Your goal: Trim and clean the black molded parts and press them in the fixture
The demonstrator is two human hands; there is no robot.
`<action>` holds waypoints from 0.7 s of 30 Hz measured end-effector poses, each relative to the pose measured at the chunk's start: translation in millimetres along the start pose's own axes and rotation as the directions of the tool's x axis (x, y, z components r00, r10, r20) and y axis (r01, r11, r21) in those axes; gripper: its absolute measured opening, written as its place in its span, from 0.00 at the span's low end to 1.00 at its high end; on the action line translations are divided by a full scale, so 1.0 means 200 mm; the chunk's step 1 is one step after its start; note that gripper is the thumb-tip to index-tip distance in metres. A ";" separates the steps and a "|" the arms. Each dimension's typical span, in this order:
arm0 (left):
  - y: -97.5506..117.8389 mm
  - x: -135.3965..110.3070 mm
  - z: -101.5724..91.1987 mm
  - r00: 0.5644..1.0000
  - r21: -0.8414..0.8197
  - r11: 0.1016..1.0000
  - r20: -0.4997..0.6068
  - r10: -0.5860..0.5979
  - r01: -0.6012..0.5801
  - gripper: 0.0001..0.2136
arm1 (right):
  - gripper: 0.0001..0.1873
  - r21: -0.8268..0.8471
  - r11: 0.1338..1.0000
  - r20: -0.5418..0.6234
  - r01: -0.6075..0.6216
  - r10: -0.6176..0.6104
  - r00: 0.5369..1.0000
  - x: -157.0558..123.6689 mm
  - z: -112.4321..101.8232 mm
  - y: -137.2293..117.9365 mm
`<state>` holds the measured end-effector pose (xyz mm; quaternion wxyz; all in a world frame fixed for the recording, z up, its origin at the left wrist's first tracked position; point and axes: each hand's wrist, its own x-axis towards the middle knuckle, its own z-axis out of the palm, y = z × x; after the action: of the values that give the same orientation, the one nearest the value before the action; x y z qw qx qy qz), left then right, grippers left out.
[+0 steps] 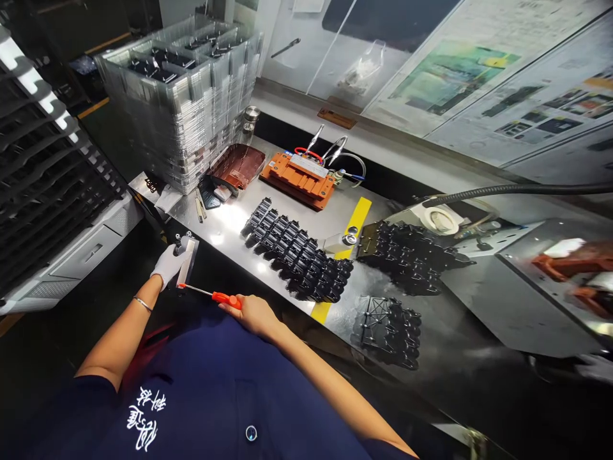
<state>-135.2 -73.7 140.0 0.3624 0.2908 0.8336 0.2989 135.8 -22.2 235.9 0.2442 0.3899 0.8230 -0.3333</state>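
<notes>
Currently, head view: left hand (170, 263), white-gloved, grips a narrow part (187, 263) with a pale face; its fingers curl at the far side, exact hold too small to tell. Right hand (256, 314), bare, has its fingers closed round the orange handle of a slim tool (227, 299). Tip lies at the part's near end, seemingly touching. Part is held in the air, just off the near edge of the table (225, 233), before the body.

Judgement: best worked with light, even strokes, left grip firm, gloved fingers out of the tip's line, shaft low to the surface.

Edges: table border runs close beyond the part; rows of black pieces (297, 252) sit near it, past the right hand. Grey cabinet (71, 268) at left. Most elbow room seems toward the body.
</notes>
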 end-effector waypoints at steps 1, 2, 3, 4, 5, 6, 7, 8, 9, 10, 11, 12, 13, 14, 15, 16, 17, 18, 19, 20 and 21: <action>0.00 -0.01 0.00 1.000 0.006 1.000 0.002 -0.004 0.004 0.23 | 0.35 0.002 1.000 -0.003 -0.004 0.004 1.000 0.00 0.00 0.00; 0.01 -0.01 0.00 1.000 0.006 1.000 0.005 -0.008 0.008 0.22 | 0.35 0.009 1.000 -0.010 -0.012 0.012 1.000 0.01 0.00 0.01; 0.01 -0.02 -0.01 1.000 0.001 1.000 0.015 -0.007 0.007 0.22 | 0.35 0.018 1.000 -0.025 -0.025 0.026 0.999 0.02 -0.01 0.02; 0.00 -0.03 -0.02 0.999 -0.006 1.000 0.037 0.001 -0.001 0.22 | 0.34 0.029 0.999 -0.046 -0.045 0.047 0.998 0.02 -0.02 0.03; 0.00 -0.05 -0.03 0.998 -0.012 1.000 0.066 0.014 -0.013 0.22 | 0.34 0.042 0.997 -0.072 -0.070 0.072 0.995 0.03 -0.03 0.05; 0.00 -0.06 -0.04 0.995 -0.014 0.999 0.099 0.031 -0.030 0.23 | 0.34 0.058 0.994 -0.097 -0.092 0.097 0.991 0.04 -0.04 0.07; -0.01 -0.07 -0.04 0.990 -0.011 0.999 0.129 0.050 -0.049 0.23 | 0.34 0.075 0.991 -0.116 -0.108 0.116 0.986 0.05 -0.04 0.08; -0.02 -0.09 -0.05 0.986 -0.001 0.998 0.155 0.065 -0.066 0.24 | 0.33 0.089 0.989 -0.127 -0.117 0.128 0.984 0.06 -0.05 0.10; -0.02 -0.10 -0.05 0.982 0.016 0.997 0.175 0.074 -0.078 0.24 | 0.33 0.098 0.988 -0.130 -0.120 0.132 0.983 0.06 -0.05 0.11; -0.03 -0.11 -0.05 0.979 0.034 0.996 0.189 0.076 -0.084 0.24 | 0.34 0.102 0.988 -0.129 -0.119 0.131 0.983 0.07 -0.05 0.12; -0.03 -0.12 -0.05 0.977 0.049 0.995 0.200 0.076 -0.087 0.24 | 0.34 0.102 0.988 -0.126 -0.118 0.131 0.983 0.07 -0.04 0.13; -0.04 -0.13 -0.05 0.975 0.057 0.995 0.208 0.073 -0.087 0.24 | 0.34 0.101 0.988 -0.123 -0.120 0.132 0.984 0.08 -0.04 0.13; -0.04 -0.14 -0.04 0.974 0.056 0.995 0.215 0.072 -0.086 0.24 | 0.35 0.101 0.987 -0.121 -0.121 0.133 0.984 0.08 -0.03 0.14; -0.04 -0.15 -0.04 0.972 0.045 0.995 0.224 0.073 -0.085 0.24 | 0.35 0.102 0.987 -0.121 -0.121 0.133 0.984 0.08 -0.03 0.14; -0.04 -0.15 -0.04 0.968 0.020 0.996 0.240 0.074 -0.081 0.24 | 0.35 0.108 0.987 -0.123 -0.120 0.133 0.983 0.07 -0.03 0.14; -0.04 -0.16 -0.04 0.962 -0.024 0.998 0.265 0.068 -0.064 0.24 | 0.34 0.116 0.986 -0.127 -0.117 0.132 0.983 0.07 -0.03 0.15; -0.04 -0.17 -0.05 0.950 -0.094 0.995 0.307 0.047 -0.019 0.24 | 0.34 0.126 0.986 -0.127 -0.109 0.125 0.984 0.06 -0.03 0.16; -0.04 -0.17 -0.06 0.936 -0.188 0.979 0.351 -0.004 0.075 0.24 | 0.34 0.136 0.986 -0.121 -0.094 0.111 0.987 0.05 -0.03 0.17; -0.05 -0.18 -0.07 0.918 -0.286 0.937 0.389 -0.077 0.200 0.24 | 0.34 0.150 0.986 -0.102 -0.072 0.088 0.991 0.03 -0.04 0.19; -0.05 -0.18 -0.08 0.895 -0.368 0.871 0.416 -0.158 0.325 0.22 | 0.34 0.168 0.985 -0.067 -0.042 0.054 0.996 0.02 -0.04 0.21; -0.06 -0.18 -0.09 0.872 -0.425 0.800 0.430 -0.232 0.423 0.20 | 0.34 0.191 0.982 -0.018 -0.007 0.011 1.000 0.00 -0.05 0.24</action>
<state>-131.1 -111.8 157.5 0.6175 0.0833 0.6832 0.3807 173.3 6.6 225.4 0.1992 0.4183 0.7878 -0.4059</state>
